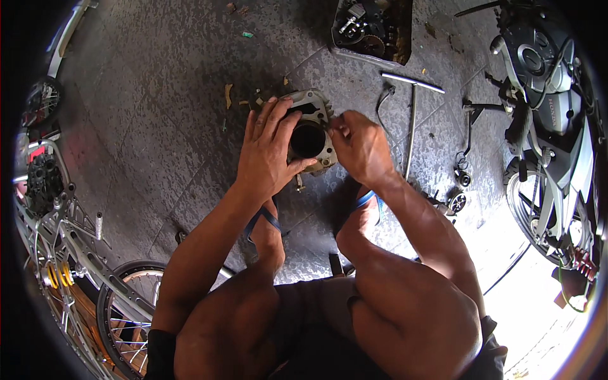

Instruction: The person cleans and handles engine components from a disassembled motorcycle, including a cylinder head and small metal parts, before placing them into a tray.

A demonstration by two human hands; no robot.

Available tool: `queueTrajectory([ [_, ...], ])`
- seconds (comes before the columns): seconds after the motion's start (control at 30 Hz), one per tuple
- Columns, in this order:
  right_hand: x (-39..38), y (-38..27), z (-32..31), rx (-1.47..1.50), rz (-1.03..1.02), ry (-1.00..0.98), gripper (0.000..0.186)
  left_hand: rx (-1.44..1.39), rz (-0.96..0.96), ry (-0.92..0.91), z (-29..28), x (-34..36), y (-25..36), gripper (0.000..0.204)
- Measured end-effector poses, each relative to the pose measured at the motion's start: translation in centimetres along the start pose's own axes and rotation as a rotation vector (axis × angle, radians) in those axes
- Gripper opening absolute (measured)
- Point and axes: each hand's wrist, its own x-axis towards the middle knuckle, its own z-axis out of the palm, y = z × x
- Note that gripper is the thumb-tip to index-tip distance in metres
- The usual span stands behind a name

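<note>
A metal engine cylinder (pixel 327 154) with a round dark bore stands on the floor between my feet. My left hand (pixel 267 149) grips its left side. The fingers lie over the top face by the bore, and the thumb presses along the lower edge. My right hand (pixel 366 149) is closed in a pinch against the cylinder's right edge; whatever sits between its fingertips is too small and hidden to make out. Just below the cylinder, a small metal fitting (pixel 300 183) shows.
A metal tray (pixel 373 60) of greasy engine parts lies ahead. Right of the cylinder is a T-shaped metal bar (pixel 414 126), with a motorcycle (pixel 554 120) beyond. Bike frame parts (pixel 85 234) and a spoked wheel (pixel 130 316) are at left. Yellowish scraps (pixel 228 96) litter the floor.
</note>
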Motion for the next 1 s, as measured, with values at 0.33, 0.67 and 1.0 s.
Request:
queueTrajectory([
  [0.33,-0.5,0.6,-0.8,-0.083,-0.048,-0.044,0.015,-0.004,0.003,0.028,0.1,0.1,0.1,0.087],
  [0.67,0.2,-0.1,-1.8,-0.060,-0.048,-0.112,0.014,-0.015,0.008,0.036,0.5,-0.1,-0.2,0.088],
  [1.0,0.8,0.5,-1.8,-0.062,-0.113,-0.118,0.013,-0.030,0.012,0.033,0.5,-0.1,0.0,0.087],
])
